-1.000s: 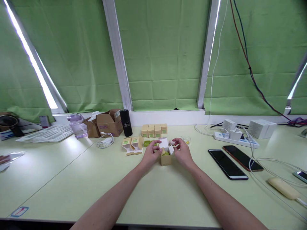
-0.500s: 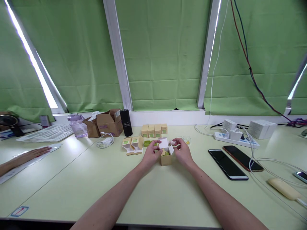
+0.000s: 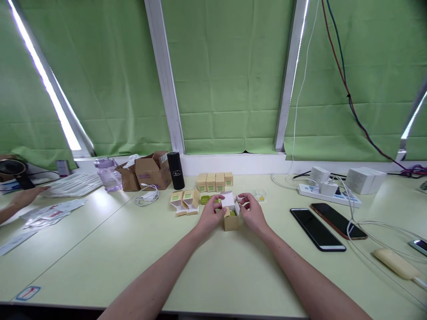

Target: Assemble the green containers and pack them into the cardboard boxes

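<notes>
A small tan cardboard box (image 3: 231, 223) stands upright on the table with its white-lined lid raised and something yellow-green inside. My left hand (image 3: 212, 210) is closed on the box's left side and flap. On the other side, my right hand (image 3: 251, 210) has its fingers curled at the right flap, which they appear to pinch. Behind my left hand lies a green tray-like piece (image 3: 205, 199), partly hidden. Two opened tan boxes (image 3: 184, 202) sit to the left, and a row of several closed small boxes (image 3: 215, 182) is at the back. Clear round plastic pieces (image 3: 260, 195) lie beyond my right hand.
Two phones (image 3: 318, 229) and a power strip (image 3: 328, 194) with cables lie to the right. A black cylinder (image 3: 175, 170), a brown carton (image 3: 152, 171) and a purple bottle (image 3: 109, 175) stand back left. Another person's hand (image 3: 28, 197) is near white packets (image 3: 75, 184).
My right fingers have moved slightly left and in against the box's right flap, which now stands more upright. The other person's hand has moved back towards the stack of packets.
</notes>
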Demonstrator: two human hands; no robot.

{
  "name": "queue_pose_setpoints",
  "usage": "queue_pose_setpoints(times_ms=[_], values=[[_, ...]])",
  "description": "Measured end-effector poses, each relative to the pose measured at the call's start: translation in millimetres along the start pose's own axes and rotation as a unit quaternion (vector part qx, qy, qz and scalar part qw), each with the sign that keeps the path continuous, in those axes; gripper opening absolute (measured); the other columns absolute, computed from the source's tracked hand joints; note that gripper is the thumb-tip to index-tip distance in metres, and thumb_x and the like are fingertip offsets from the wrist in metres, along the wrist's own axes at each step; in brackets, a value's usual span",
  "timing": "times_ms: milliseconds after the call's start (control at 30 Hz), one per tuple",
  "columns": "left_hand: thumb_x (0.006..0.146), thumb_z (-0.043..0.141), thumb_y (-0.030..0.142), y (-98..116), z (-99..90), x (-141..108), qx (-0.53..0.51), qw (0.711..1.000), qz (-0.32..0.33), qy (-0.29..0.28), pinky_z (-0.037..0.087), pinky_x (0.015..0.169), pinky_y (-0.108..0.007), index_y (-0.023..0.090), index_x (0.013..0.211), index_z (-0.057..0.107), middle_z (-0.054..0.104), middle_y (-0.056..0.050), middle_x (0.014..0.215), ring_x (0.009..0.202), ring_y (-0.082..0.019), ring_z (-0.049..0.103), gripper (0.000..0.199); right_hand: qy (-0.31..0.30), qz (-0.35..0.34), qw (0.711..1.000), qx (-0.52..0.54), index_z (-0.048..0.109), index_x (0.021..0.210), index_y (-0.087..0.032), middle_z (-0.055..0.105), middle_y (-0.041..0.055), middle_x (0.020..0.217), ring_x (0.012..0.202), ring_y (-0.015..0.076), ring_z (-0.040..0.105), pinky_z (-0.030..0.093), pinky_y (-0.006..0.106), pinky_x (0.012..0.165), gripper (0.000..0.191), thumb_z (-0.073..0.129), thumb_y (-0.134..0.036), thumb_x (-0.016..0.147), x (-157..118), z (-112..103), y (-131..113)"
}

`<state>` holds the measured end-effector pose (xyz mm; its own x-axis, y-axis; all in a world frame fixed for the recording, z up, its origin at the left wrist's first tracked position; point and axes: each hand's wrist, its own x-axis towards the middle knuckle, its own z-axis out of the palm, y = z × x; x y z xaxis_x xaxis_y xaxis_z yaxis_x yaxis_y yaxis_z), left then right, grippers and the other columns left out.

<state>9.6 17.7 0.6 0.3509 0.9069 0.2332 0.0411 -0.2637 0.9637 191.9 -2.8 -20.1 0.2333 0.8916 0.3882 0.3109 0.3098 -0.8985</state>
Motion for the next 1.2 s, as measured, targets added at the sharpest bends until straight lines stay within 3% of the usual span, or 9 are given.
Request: queue_pose_setpoints(times_ms=[767, 1200], values=[[0.079, 0.073, 0.033, -1.4, -0.3, 0.1, 0.001, 1.000, 0.005, 0.002, 0.037, 0.063, -0.026, 0.021, 0.117, 0.051, 0.068, 0.001, 0.080, 0.061, -0.012, 0.054, 0.046, -0.030, 0.011, 0.999, -0.007, 0.059, 0.115, -0.024, 0.059, 0.0017, 0.097, 0.069, 0.0171, 0.056, 0.049, 0.034, 0.068, 0.040, 0.063, -0.041, 0.079, -5.6, 4.1, -2.8], [0.081, 0.074, 0.037, 0.5, 1.7, -2.5, -0.031, 0.999, 0.006, -0.007, 0.037, 0.062, -0.025, 0.024, 0.118, 0.042, 0.069, 0.001, 0.083, 0.062, -0.013, 0.058, 0.051, -0.038, 0.015, 0.999, -0.017, 0.058, 0.117, -0.024, 0.059, 0.0016, 0.097, 0.069, 0.0175, 0.057, 0.050, 0.035, 0.070, 0.041, 0.062, -0.042, 0.080, -6.8, 3.9, -4.1]])
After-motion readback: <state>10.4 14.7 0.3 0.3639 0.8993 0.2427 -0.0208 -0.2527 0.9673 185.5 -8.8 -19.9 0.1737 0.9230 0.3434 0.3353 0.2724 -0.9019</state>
